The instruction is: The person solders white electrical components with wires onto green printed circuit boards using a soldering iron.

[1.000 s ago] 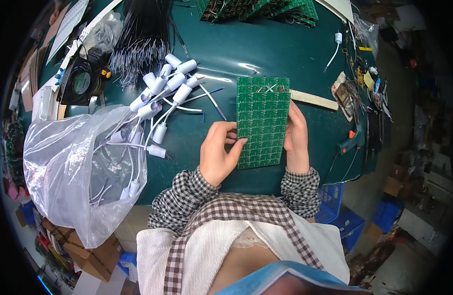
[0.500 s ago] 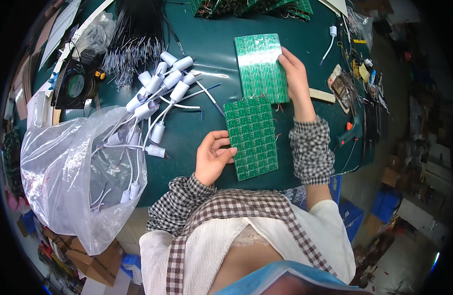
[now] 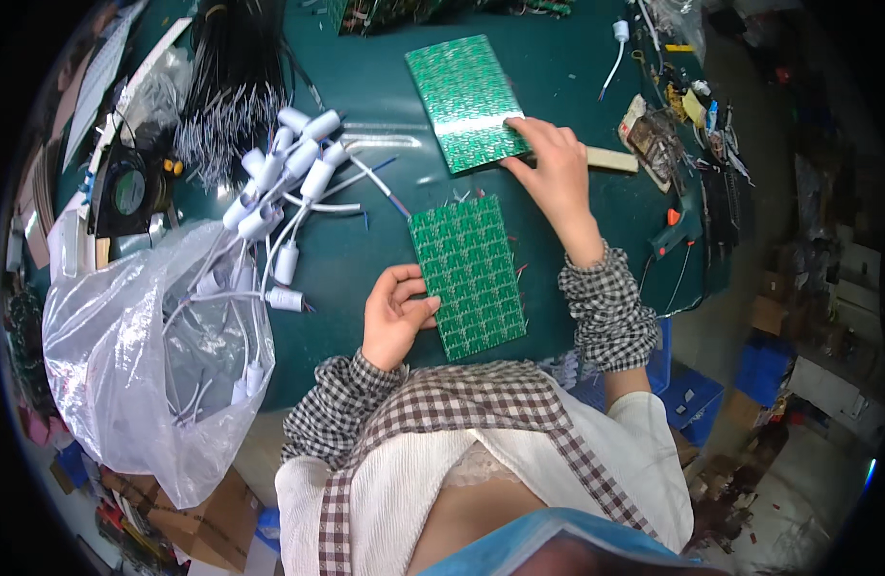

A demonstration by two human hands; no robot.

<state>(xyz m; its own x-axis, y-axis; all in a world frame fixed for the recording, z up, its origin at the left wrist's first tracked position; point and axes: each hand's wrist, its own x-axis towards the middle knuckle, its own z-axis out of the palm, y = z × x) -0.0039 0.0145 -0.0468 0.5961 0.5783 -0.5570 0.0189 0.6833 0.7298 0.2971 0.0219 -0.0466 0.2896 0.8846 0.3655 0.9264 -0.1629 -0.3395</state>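
My left hand point(image 3: 396, 317) pinches the left edge of a green circuit board panel point(image 3: 469, 278), thumb on top and fingers at the side. The panel is covered with rows of small repeated boards and lies close in front of me. Farther off, my right hand point(image 3: 557, 178) grips the near right corner of a second green panel point(image 3: 464, 101), which is tilted and catches a bright band of light. Thumb and fingertips close on that corner from either side. Between the two panels a narrow strip of the green tabletop shows.
White lamp holders with cables point(image 3: 298, 168) are heaped at the left, some inside a clear plastic bag point(image 3: 164, 365). Behind them lie black wires point(image 3: 231, 86) and a fan point(image 3: 127, 187). More circuit boards point(image 3: 394, 12) stand at the far edge. A green tool point(image 3: 675, 233) lies at the right.
My right hand has shifted down to the far panel's near right corner. That panel has turned and moved away from the near one, to the left. The whole view has shifted slightly.
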